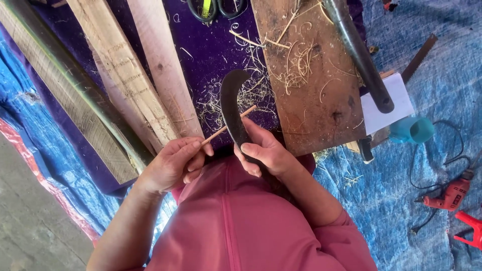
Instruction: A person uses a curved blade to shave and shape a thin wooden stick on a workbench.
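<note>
Purple cloth over a blue tarp, shavings all over the surface.

Left hand (173, 163) pinches one thin stick (228, 126) at its near end; right hand (263, 150) is wrapped round the handle of one curved dark knife (232, 103), blade laid across the stick. Three pale planks (128, 70) lie on the left, one brown board (311, 75) on the right under a dark pipe (359, 52). One red drill (449, 194) sits far right, scissors (216, 7) at the far edge.

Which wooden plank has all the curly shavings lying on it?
The dark brown board on the right, past the curved blade. Pale curls lie across it, while the light planks on the left look nearly bare.
</note>
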